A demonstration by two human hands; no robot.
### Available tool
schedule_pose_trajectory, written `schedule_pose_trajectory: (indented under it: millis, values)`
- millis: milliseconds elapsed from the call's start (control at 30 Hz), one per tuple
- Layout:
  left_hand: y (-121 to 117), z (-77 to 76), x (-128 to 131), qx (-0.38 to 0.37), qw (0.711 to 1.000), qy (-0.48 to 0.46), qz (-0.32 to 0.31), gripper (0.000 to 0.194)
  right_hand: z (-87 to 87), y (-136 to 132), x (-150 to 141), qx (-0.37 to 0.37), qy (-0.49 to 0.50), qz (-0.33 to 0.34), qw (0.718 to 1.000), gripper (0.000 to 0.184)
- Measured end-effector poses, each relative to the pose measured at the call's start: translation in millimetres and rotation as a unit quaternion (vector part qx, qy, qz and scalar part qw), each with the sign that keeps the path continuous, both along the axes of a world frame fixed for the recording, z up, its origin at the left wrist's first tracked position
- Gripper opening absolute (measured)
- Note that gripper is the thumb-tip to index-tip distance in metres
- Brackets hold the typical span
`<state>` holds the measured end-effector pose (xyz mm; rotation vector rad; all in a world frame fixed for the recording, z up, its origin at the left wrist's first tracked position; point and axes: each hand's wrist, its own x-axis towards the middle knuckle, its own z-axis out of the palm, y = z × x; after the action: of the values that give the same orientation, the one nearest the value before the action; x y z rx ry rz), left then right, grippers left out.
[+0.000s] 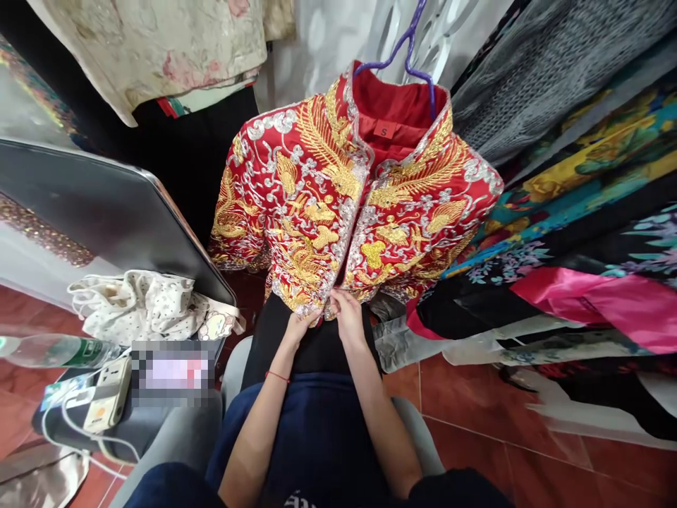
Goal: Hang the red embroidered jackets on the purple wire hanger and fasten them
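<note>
In front of me a red jacket [317,212] with gold and silver embroidery hangs from a purple hanger [410,53]. Its stand collar is open, and a small red label with an "S" shows inside. The two front edges lie close together, with a narrow dark gap between them. At the bottom hem my left hand [302,326] pinches the jacket's left-side front edge in the picture. My right hand [343,310] is just beside it, its fingers pinched at the other front edge near the hem. Whatever small part lies between the fingertips is hidden.
Garments [571,212] hang close on the right, and a floral cloth [174,49] at upper left. A black chair [106,204] stands left; by it are a spotted white cloth [142,307], a plastic bottle [58,351] and a power strip [108,395] with white cables.
</note>
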<state>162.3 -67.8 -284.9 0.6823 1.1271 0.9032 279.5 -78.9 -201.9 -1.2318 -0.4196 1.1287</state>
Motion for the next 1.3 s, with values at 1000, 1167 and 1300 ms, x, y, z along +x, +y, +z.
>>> schedule_pose_trajectory:
  millis: [1000, 1167, 1300]
  values:
    - [46.5, 208.5, 34.1, 0.394, 0.726, 0.546, -0.141, 0.035, 138.9, 38.3, -7.5, 0.167, -0.056, -0.016, 0.984, 0.037]
    - [43.9, 210.1, 37.8, 0.396, 0.74, 0.521, -0.156, 0.036, 172.9, 57.0, -6.4, 0.205, -0.052, -0.076, 0.974, 0.035]
    - [46.7, 213.3, 45.6, 0.383, 0.73, 0.545, -0.152, 0.036, 204.4, 69.7, 3.3, 0.233, -0.09, -0.091, 0.964, 0.034]
